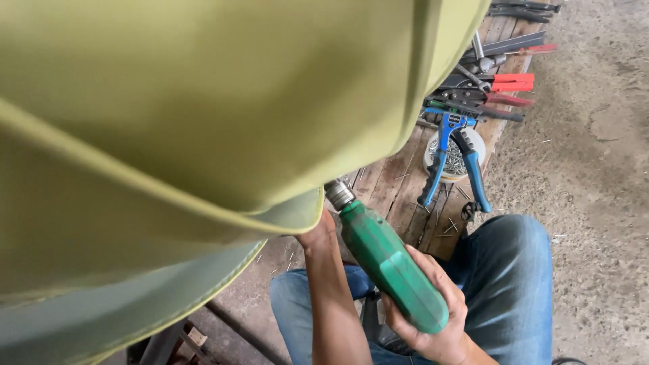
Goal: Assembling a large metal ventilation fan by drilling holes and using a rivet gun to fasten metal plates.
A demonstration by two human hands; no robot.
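Observation:
My right hand (433, 321) grips the body of a green power drill (389, 263). The drill's metal chuck (338, 194) points up and to the left, right at the lower edge of a big olive-green curved metal panel (203, 115) that fills most of the view. My left forearm (328, 290) reaches up beside the drill. My left hand (318, 236) disappears under the panel's rim, so only its wrist end shows and its fingers are hidden.
A wooden pallet (392, 179) lies ahead with a blue-handled rivet tool (453, 159) across a round white dish of fasteners (476, 138), plus red-handled pliers (510, 82) and other hand tools. My knees in blue jeans (507, 284) are below. Dirt floor (595, 169) lies to the right.

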